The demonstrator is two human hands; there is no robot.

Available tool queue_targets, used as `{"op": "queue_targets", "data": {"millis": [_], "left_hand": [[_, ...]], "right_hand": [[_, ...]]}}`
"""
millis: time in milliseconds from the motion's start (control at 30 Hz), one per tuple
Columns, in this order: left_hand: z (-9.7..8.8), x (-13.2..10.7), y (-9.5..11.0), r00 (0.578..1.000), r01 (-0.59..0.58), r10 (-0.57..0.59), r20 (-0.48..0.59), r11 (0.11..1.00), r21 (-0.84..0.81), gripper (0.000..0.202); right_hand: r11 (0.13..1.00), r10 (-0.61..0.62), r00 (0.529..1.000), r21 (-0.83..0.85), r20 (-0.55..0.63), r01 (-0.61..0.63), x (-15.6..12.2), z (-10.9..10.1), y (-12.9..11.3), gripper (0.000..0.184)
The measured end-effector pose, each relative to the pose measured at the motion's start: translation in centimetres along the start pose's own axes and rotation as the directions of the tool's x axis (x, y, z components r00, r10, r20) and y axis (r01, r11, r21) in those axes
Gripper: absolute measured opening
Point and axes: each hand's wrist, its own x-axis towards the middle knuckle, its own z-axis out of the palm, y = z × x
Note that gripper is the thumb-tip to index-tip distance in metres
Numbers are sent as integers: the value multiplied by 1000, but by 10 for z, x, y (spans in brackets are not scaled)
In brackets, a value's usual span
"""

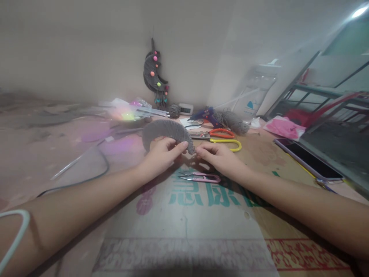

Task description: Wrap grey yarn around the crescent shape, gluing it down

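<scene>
A grey yarn-wrapped crescent [167,129] is held above the cardboard by my left hand [165,153], the thumb pressed on it near its right tip. My right hand [216,156] is closed in a pinch just beside that tip. What its fingertips hold is too small to make out. Below the hands, a pair of pink thread snips [206,177] lies on the cardboard. Orange-handled scissors [221,133] and yellow-handled scissors [234,145] rest behind my right hand, which partly covers the yellow pair.
A decorated crescent [152,71] hangs on the wall. Behind the scissors are a blue glue gun [208,114], a grey yarn ball [234,121] and a clear plastic jar [253,94]. A phone [309,158] lies at right, near a pink packet [284,127]. Clear bags [129,109] are at left.
</scene>
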Motion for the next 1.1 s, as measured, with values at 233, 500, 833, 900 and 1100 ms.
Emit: {"op": "queue_targets", "data": {"millis": [233, 500, 833, 900, 1100], "left_hand": [[0, -4, 7, 1000, -1, 1, 3, 994, 106, 47], [1, -3, 6, 999, 20, -22, 28, 998, 65, 46], [1, -2, 4, 995, 81, -77, 64, 995, -54, 45], [1, -2, 4, 993, 106, -100, 56, 988, -111, 44], [3, 0, -2, 991, 129, -120, 53, 965, -226, 43]], "right_hand": [[991, 69, 997, 111, -15, -67, 0, 5, -4, 24], [997, 65, 996, 35, -64, -63, 1, 5, -2, 22], [999, -41, 998, -18, -50, 41, -1, 5, -3, 25], [996, -83, 994, -39, -68, 80, -1, 4, -2, 31], [991, -116, 969, -84, -217, 100, 0, 0, 4, 31]]}}
